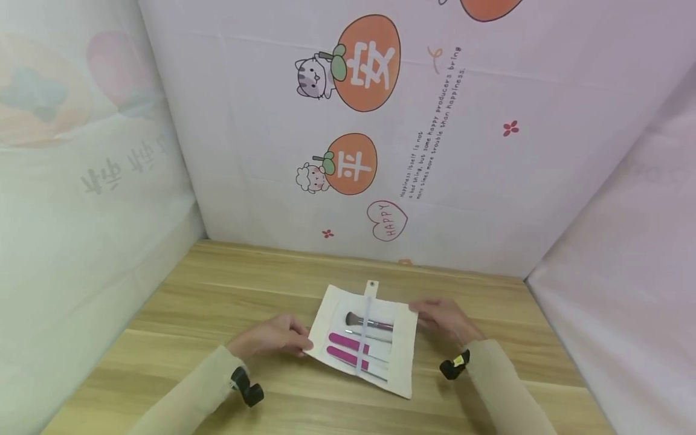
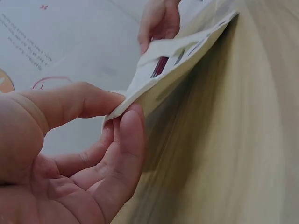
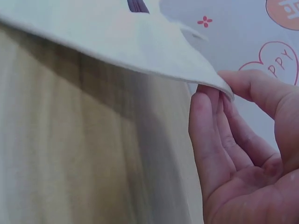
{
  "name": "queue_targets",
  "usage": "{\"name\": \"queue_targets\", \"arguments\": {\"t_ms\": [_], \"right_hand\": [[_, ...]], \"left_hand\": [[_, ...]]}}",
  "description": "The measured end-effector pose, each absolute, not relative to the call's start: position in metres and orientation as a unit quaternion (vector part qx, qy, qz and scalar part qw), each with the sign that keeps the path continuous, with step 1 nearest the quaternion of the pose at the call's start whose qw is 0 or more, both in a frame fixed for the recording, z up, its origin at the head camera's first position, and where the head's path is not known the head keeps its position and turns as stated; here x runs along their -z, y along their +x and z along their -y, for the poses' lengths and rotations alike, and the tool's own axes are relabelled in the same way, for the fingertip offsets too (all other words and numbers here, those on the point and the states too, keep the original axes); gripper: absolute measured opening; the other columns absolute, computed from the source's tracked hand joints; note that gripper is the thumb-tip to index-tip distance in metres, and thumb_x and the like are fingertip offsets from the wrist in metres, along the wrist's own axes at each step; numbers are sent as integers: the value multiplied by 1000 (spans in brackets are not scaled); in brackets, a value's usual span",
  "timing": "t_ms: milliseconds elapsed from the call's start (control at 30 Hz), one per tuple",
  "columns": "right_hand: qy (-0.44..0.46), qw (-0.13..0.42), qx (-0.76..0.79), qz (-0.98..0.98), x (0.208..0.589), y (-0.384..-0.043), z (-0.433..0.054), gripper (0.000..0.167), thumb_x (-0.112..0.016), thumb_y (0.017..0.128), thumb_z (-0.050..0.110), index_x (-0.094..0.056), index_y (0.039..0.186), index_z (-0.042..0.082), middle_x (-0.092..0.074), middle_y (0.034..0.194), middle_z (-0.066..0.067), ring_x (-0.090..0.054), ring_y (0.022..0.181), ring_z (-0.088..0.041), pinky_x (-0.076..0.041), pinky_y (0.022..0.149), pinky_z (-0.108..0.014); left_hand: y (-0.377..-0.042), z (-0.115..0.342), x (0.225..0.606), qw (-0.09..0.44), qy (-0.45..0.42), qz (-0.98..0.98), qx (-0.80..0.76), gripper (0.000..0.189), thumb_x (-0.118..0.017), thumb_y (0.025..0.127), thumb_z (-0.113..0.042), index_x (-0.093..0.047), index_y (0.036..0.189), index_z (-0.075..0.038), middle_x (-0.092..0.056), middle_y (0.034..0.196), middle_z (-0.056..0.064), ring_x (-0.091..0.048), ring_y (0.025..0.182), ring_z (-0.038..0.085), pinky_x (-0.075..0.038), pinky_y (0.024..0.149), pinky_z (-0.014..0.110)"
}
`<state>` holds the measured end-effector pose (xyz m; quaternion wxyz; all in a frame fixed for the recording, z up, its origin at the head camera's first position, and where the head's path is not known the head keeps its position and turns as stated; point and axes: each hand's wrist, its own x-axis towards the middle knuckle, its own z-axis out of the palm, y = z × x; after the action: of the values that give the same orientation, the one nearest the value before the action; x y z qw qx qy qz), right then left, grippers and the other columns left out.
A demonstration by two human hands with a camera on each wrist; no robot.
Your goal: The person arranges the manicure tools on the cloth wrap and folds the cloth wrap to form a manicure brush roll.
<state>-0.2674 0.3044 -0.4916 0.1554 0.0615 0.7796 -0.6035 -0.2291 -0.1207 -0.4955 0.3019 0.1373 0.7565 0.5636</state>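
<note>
An unfolded cream fabric tool pouch (image 1: 403, 350) is held up between both hands, tilted above the table. Tucked under its pale elastic band (image 1: 363, 344) are a makeup brush (image 1: 356, 319), a thin silver tool (image 1: 356, 333) and two magenta-ended tools (image 1: 345, 342). A snap tab (image 1: 372, 287) sticks out from its far edge. My left hand (image 1: 277, 335) pinches the left edge near its lower corner, thumb on top and fingers beneath, as the left wrist view shows. At the upper right corner, my right hand (image 1: 443, 317) pinches the fabric between thumb and fingers.
Below lies a wood-grain table (image 1: 179, 314). White printed cloth (image 1: 261, 151) hangs as a wall along its far edge, with more cloth at the left and right sides. A black camera mount sits on each wrist.
</note>
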Motion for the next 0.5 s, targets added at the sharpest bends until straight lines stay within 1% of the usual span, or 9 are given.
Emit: {"name": "queue_targets", "arguments": {"t_ms": [100,233,400,500], "right_hand": [[55,144,577,-802,492,-274,-302,48,-78,96,25,-67,131,-6,-73,129,-19,-74,111,-18,-60,97,-32],[49,137,557,-818,491,-280,-298,49,-79,95,30,-69,130,-2,-72,131,-18,-73,114,-19,-59,100,-34],[46,125,545,-828,491,-283,-291,46,-80,94,31,-71,127,0,-74,128,-16,-74,112,-20,-59,101,-36],[41,117,549,-827,494,-285,-288,42,-79,94,27,-72,125,-2,-75,126,-18,-74,111,-22,-60,100,-37]], "left_hand": [[-219,114,494,305,140,-766,-547,15,-81,87,-14,-75,89,0,-73,83,4,-70,72,12,-59,74,25],[-208,107,492,300,154,-779,-529,15,-82,85,-14,-74,81,-2,-72,75,3,-68,67,13,-58,71,25],[-197,99,492,291,167,-781,-526,13,-81,83,-9,-74,77,1,-71,70,2,-66,62,11,-58,66,24],[-190,95,493,279,156,-790,-523,12,-81,82,-6,-72,77,0,-71,69,2,-66,62,11,-57,65,25]]}}
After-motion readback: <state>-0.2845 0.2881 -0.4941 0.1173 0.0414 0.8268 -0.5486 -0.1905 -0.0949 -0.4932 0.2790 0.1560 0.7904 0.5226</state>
